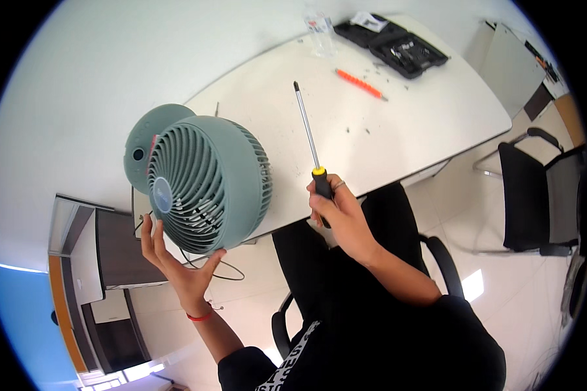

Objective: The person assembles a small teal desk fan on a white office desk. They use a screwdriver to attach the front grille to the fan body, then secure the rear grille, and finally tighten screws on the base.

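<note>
A grey-green desk fan (238,176) with a round slatted grille lies tilted at the left end of the white table (287,156). Its round base (137,140) sticks out behind it. My left hand (188,277), with a red string at the wrist, grips the lower edge of the grille between thumb and fingers. To the right of the fan, my right hand (349,225) is closed around the black handle of a long screwdriver (308,130) with a yellow collar. The screwdriver's tip points up and away from me, touching nothing.
An orange pen-like tool (361,85) lies on the far side of the table, with several small screws around it. Behind it are an open black tool case (407,52) and a clear plastic bottle (319,32). A black chair (531,195) stands at right. A thin cable (231,278) hangs below the fan.
</note>
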A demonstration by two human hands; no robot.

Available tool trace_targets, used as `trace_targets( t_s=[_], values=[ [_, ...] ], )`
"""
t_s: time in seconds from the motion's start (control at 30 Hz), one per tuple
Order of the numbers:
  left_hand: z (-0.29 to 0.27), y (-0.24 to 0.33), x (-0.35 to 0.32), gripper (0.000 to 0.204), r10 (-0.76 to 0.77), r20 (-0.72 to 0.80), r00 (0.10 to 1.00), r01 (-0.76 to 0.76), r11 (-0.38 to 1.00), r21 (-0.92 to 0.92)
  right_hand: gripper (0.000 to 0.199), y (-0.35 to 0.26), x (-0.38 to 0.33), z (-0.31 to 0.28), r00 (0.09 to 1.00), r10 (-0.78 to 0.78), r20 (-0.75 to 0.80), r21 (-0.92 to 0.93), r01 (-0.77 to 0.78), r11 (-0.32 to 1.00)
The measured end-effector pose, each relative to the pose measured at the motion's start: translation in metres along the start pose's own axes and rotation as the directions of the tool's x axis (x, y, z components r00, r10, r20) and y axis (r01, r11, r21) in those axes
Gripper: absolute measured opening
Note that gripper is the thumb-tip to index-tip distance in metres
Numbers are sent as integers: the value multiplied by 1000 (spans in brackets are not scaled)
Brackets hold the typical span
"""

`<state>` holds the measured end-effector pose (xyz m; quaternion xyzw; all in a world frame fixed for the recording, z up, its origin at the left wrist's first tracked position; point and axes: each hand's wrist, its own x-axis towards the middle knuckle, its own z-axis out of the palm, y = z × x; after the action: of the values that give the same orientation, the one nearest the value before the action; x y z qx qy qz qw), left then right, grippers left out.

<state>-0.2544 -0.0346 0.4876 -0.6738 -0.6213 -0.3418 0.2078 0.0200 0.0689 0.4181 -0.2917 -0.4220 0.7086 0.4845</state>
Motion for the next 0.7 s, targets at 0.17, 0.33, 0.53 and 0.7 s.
trace_targets(
  t_s=[0.17,0.33,0.53,0.7],
  values=[
    [-3,-12,13,82,-13,-213,977,0,998,-60,20,-48,56,23,956,-285,74,-5,286,958],
    [6,-15,31,70,-236,-423,875,139,959,-247,21,-101,105,86,767,-538,350,-58,591,804],
    [27,-30,27,73,-205,-86,975,171,939,-298,22,-87,130,111,754,-385,532,-226,565,794],
    [40,-39,-16,72,-451,-212,867,262,774,-576,20,-73,143,80,789,-489,373,-119,563,818]
  ],
)
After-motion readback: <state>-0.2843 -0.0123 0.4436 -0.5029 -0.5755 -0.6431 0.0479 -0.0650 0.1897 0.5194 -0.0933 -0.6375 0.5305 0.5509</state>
